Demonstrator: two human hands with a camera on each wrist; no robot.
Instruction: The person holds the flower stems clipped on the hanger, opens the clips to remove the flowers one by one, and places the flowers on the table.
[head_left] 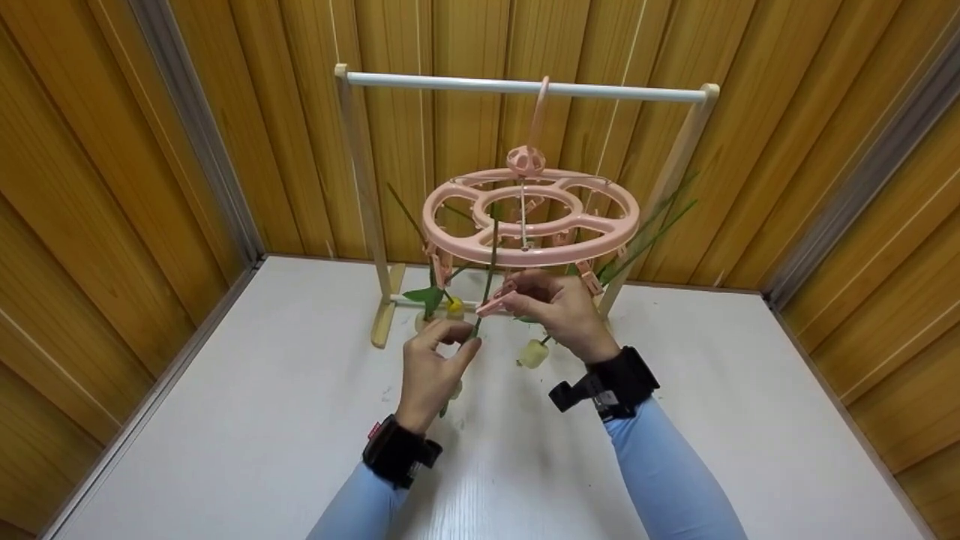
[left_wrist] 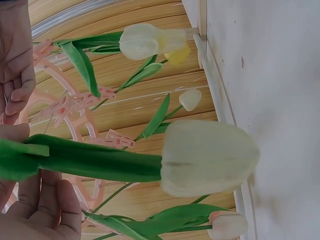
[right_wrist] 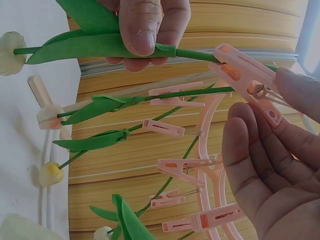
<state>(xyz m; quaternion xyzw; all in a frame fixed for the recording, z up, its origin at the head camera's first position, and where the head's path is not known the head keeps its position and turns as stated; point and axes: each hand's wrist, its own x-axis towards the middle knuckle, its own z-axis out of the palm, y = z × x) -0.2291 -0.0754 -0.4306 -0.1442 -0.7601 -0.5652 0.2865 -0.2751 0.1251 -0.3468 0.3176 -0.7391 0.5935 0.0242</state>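
Note:
My left hand (head_left: 435, 367) pinches the green stem and leaves of an artificial white tulip (left_wrist: 207, 157), whose bloom hangs downward. My right hand (head_left: 562, 311) squeezes a pink clothespin (right_wrist: 245, 75) between thumb and fingers. The tulip's stem passes at the clothespin's jaws; whether they clamp it I cannot tell. That clothespin belongs to a round pink drying hanger (head_left: 525, 255) just above both hands. Other tulips hang bloom-down from its clips, among them a white one (head_left: 533, 353) near my right hand and a yellow one (head_left: 454, 306) beyond my left.
The hanger hooks over the white bar (head_left: 450, 81) of a rack with wooden posts (head_left: 364, 180). A wooden foot (head_left: 383, 322) stands on the white table (head_left: 247, 420). Wood-patterned walls (head_left: 300, 150) enclose the back and sides. Several more clothespins (right_wrist: 165, 127) dangle from the ring.

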